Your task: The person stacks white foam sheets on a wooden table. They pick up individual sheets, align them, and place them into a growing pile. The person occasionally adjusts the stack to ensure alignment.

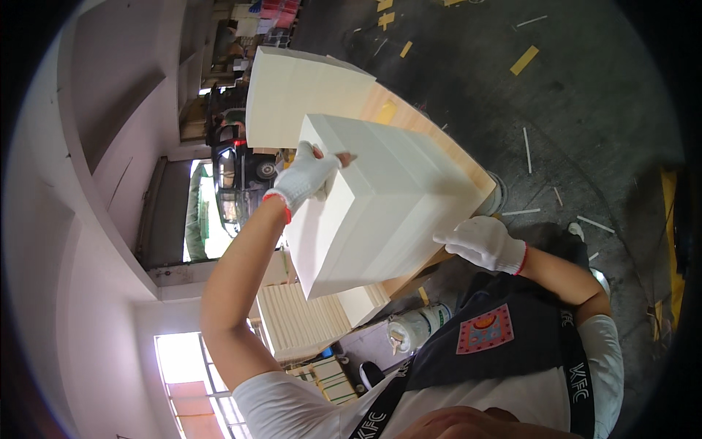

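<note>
A big white stack of sheets, with faint bands along its sides, stands in front of me on a light wooden board. White knitted gloves with red cuffs cover both my hands, and bare fingertips show on the left one. My left hand is bent over the stack's upper left edge, its fingers gripping there. Beside the stack's near right side is my right hand, fingers curled in, one fingertip pointing at the stack and close to or touching it. Whatever the right fingers hold, if anything, is hidden.
Behind is another pale stack on the wooden board. Cream slabs and a white bucket lie near my body. Yellow tape pieces and white strips are on the dark floor. A dark vehicle stands outside the doorway.
</note>
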`<state>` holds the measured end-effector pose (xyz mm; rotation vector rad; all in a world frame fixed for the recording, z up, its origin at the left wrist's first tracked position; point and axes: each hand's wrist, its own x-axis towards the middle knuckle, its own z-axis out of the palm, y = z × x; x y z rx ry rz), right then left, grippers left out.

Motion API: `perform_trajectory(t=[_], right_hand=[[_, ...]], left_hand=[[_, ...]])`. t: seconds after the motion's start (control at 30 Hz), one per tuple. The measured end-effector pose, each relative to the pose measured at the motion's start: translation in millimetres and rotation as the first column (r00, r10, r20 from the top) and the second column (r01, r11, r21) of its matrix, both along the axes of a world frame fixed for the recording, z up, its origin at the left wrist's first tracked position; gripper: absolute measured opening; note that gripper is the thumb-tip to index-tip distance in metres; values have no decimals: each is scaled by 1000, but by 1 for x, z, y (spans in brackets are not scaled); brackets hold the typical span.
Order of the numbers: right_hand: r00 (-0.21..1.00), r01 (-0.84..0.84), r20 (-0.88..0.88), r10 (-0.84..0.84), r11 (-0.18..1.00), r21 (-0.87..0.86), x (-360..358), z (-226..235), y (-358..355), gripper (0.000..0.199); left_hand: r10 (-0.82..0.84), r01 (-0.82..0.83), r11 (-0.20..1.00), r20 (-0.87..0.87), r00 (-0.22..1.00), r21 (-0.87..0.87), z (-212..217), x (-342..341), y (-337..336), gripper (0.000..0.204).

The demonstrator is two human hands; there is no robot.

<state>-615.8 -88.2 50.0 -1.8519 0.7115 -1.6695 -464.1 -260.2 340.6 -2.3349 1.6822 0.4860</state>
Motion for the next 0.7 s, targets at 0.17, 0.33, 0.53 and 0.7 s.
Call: perform_trajectory(t=[0.17, 0.33, 0.53, 0.7], right_hand=[[997, -14, 77, 13, 1000, 20, -4, -10, -9, 34], [996, 3, 87, -6, 999, 36, -14, -19, -20, 36], [998, -64, 11, 64, 994, 89, -21, -25, -27, 36], [994, -101, 50, 96, 990, 102, -22, -26, -32, 36]], left_hand=[[60, -60, 997, -3, 998, -38, -2, 17, 0, 25], [142, -176, 980, -303, 942, -89, -1, 35, 6, 18], [156, -288, 937, -501, 851, -197, -5, 25, 22, 25], [132, -322, 913, -564, 815, -252, -7, 29, 24, 31]])
